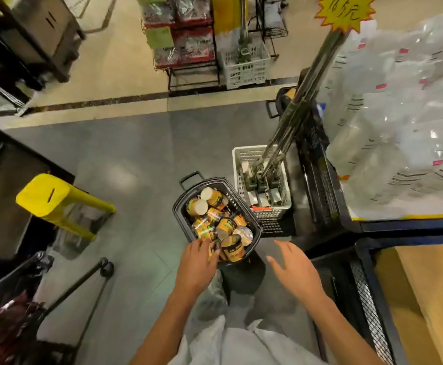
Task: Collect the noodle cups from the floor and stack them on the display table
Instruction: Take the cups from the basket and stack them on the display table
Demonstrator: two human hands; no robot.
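A black shopping basket (255, 227) stands on the grey floor in front of me, filled with several yellow noodle cups (225, 227). My left hand (196, 262) reaches over the basket's near rim, its fingertips at a cup (233, 249) lying on its side; whether it grips anything is hidden by the hand itself. My right hand (291, 270) hovers to the right of the basket with fingers spread and holds nothing. The display table (431, 291) with a tan top and black mesh side is at the lower right.
A white crate (262, 177) holding a metal sign stand sits just behind the basket. A yellow stool (57, 198) is at the left, a black cart frame (83, 283) at the lower left. Stacked clear packages (404, 114) fill the right bin.
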